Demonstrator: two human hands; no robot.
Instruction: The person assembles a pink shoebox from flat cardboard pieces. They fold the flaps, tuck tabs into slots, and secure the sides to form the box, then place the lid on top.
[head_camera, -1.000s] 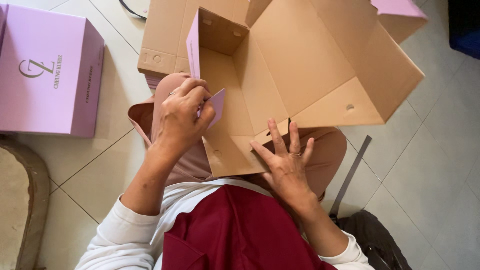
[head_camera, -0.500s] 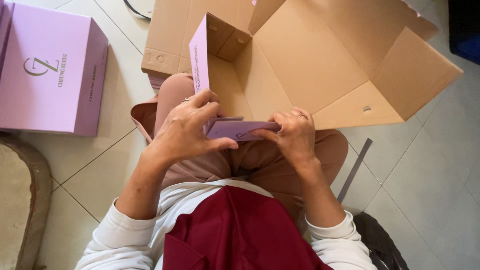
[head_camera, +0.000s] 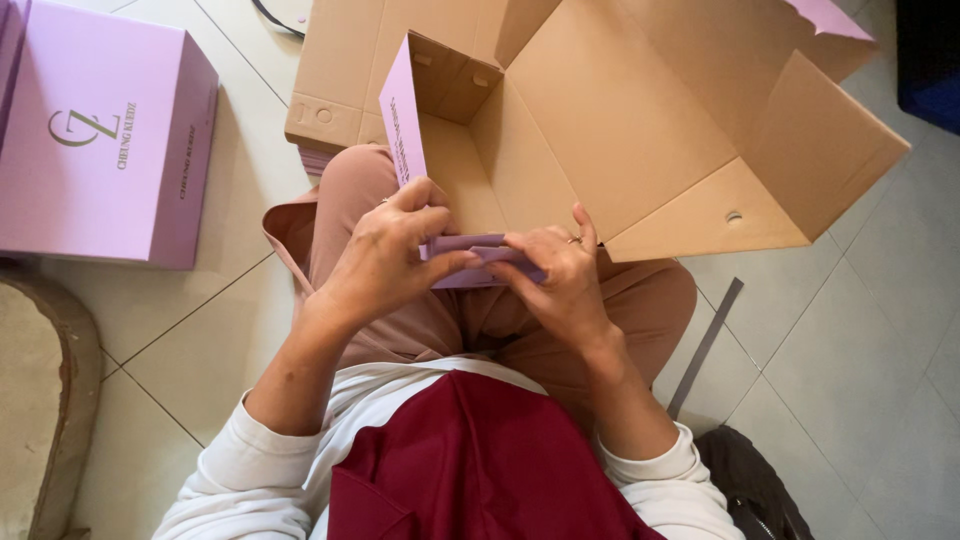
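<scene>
A part-folded cardboard box (head_camera: 640, 130), brown inside and lilac outside, rests on my lap with its flaps spread out. Its near lilac flap (head_camera: 470, 262) is folded over towards me. My left hand (head_camera: 385, 255) pinches that flap from the left, thumb on top. My right hand (head_camera: 560, 275) presses the same flap from the right, with a ring on one finger. A lilac side panel (head_camera: 400, 110) stands upright just beyond my left hand.
A finished lilac box (head_camera: 100, 140) stands on the tiled floor at the left. A brown mat edge (head_camera: 40, 400) lies at the lower left. A grey strip (head_camera: 705, 345) and a dark bag (head_camera: 750, 490) lie on the floor at the right.
The box has been pulled nearer. My hands came together from apart on the box, and now both grip the near lilac flap folded towards me.
</scene>
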